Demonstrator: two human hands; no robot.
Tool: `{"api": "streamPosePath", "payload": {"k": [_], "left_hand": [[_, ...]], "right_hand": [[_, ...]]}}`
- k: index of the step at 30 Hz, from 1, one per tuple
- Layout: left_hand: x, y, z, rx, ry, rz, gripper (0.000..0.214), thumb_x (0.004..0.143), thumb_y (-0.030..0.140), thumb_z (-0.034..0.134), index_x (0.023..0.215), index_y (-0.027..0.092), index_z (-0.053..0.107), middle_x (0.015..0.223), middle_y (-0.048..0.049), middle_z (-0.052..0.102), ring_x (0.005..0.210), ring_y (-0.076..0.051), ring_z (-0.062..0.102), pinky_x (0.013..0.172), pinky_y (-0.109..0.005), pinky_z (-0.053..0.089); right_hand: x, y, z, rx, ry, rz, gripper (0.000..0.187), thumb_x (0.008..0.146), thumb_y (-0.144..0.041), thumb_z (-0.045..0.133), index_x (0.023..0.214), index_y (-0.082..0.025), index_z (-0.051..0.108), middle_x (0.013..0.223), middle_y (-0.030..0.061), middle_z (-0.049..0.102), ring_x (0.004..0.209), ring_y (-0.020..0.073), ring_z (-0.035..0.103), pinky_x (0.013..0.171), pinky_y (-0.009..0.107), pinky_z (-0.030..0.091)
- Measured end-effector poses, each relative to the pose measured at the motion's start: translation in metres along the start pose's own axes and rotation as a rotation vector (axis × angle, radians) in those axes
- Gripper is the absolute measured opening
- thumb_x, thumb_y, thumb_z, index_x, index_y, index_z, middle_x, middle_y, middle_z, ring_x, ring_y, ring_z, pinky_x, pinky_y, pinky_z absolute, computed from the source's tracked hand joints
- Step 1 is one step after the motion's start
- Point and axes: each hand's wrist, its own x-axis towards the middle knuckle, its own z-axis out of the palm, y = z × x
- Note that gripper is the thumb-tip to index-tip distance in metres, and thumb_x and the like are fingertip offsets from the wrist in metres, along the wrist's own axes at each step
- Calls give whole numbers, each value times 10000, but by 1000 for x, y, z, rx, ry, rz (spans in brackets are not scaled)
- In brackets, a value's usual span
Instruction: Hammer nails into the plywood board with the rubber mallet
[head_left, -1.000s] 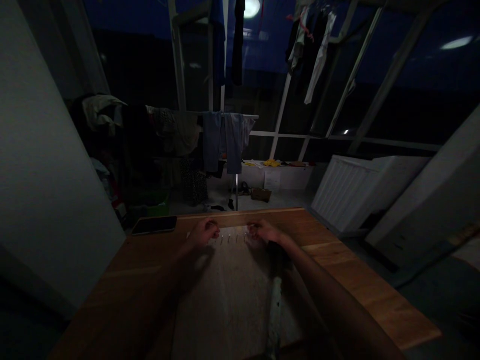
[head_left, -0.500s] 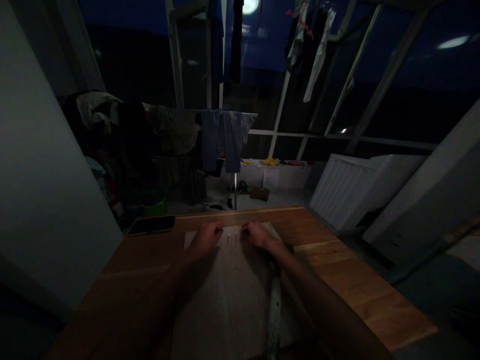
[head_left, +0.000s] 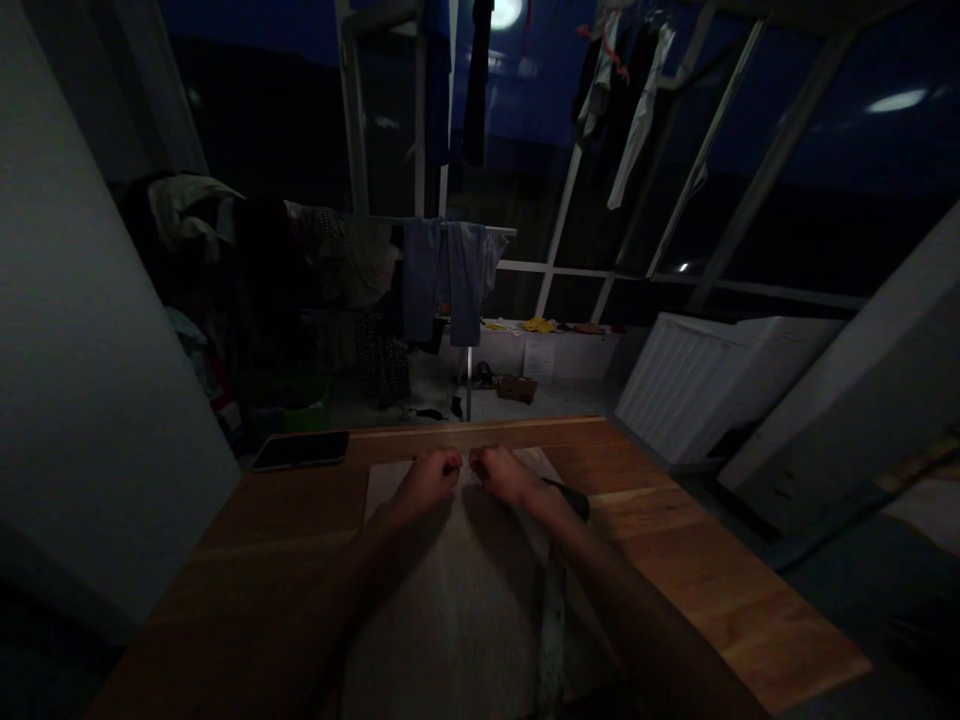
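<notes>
My left hand (head_left: 430, 478) is over the far part of a pale wooden board (head_left: 442, 610), fingers curled into a pinch. My right hand (head_left: 501, 474) mirrors it a small gap to the right, its fingers pinched as well. Whatever the fingertips hold is too small and dark to make out. The two thin upright pins seen earlier on the board are now hidden by the hands or lost in the gloom. Beneath my right forearm lies a long pale strip (head_left: 551, 630) with dark spots. A dark rounded piece (head_left: 574, 498) sticks out beyond the same forearm.
The board rests on a wooden table (head_left: 675, 540). A black phone (head_left: 301, 450) lies at the table's far left corner. Beyond the far edge stands a rack with hanging trousers (head_left: 463, 280). A white ribbed cabinet (head_left: 675, 385) is at the right, and the room is dim.
Both hands have moved inward, toward each other, over the spot where the two thin pins stood. The dark rounded piece by my right forearm shows more now.
</notes>
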Motion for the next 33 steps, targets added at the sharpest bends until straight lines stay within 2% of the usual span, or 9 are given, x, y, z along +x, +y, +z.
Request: {"api": "streamPosePath", "payload": {"k": [3,10,14,18,21,25,28,30,33], "left_hand": [[-10,7,-5,-100,11,38,140,804,111,578,795,160,708,826,-34,742,796,-168,668,793,-256,489],[-46,20,-9,-108,-133,62,155,789,136,626,884,163,745,861,-37,757,802,-163,684,763,-238,513],[-54,30,-33,-45,-117,77,248,850,249,651,1078,202,736,1064,-50,755,827,-163,695,761,-257,541],[-61,46,-64,-18,-30,94,269,911,372,628,1118,225,717,1071,-40,755,812,-165,694,757,-274,559],[-79,48,-73,14,23,121,282,945,393,593,1134,220,710,1088,-54,748,883,-178,698,800,-286,562],[-122,29,-58,205,-20,98,257,939,332,604,1152,240,716,1134,-89,736,1024,-238,694,929,-377,562],[-154,16,-37,343,-38,67,296,972,323,569,1225,242,700,1349,-125,668,1260,-296,604,1076,-474,499],[-169,14,-25,394,-92,42,371,1001,370,538,1332,249,651,1482,-119,587,1403,-321,493,1171,-541,400],[-179,19,-16,412,-188,-35,468,1019,440,500,1433,239,585,1521,-121,560,1473,-342,416,1218,-596,301]], "right_hand": [[-15,-1,-7,52,46,-54,283,927,-56,520,1042,-136,766,1004,130,802,949,222,734,821,268,478],[-48,-12,-8,190,-17,-205,279,843,-48,608,995,-183,798,933,51,809,845,181,733,784,252,518],[-55,-17,-17,393,23,-244,337,858,-73,573,1103,-178,779,995,63,799,877,184,735,788,265,540],[-72,-17,-35,496,159,-218,285,909,-165,559,1096,-190,773,988,64,793,867,194,722,778,293,550],[-98,-10,-39,520,248,-152,268,953,-312,571,1106,-209,766,1000,69,797,888,215,730,791,320,564],[-149,14,-16,508,333,1,333,974,-415,536,1135,-221,754,1040,86,800,949,248,747,849,362,591],[-188,40,12,379,310,135,390,973,-452,494,1168,-226,744,1184,116,772,1088,284,733,946,410,586],[-209,56,28,235,332,209,432,945,-484,506,1168,-203,748,1314,160,711,1227,323,670,1067,469,527],[-227,73,47,151,286,326,564,954,-502,452,1329,-149,680,1464,196,611,1374,342,568,1167,518,440]]}}
